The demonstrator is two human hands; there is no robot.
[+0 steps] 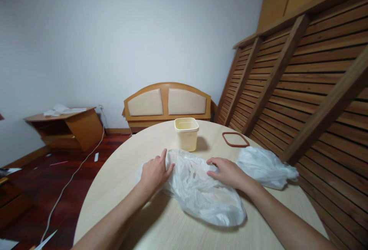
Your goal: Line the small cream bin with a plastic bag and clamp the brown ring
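Note:
A crumpled white plastic bag [205,192] lies on the round table in front of me. My left hand [155,170] rests against its left side, thumb and forefinger spread apart and the other fingers partly hidden. At the bag's right edge is my right hand [225,171], its fingers bent and a gap showing between thumb and forefinger. Just beyond the bag stands an upright pale yellow plastic container [186,140] with no lid on it. Neither hand touches the container.
On the table's right are a brown rounded-square ring [225,140] and a second white plastic bag [266,167], bunched up. A slatted wooden frame [276,89] leans along the right side. Behind the table stands a padded headboard [165,87]; a cable [67,184] crosses the floor at left.

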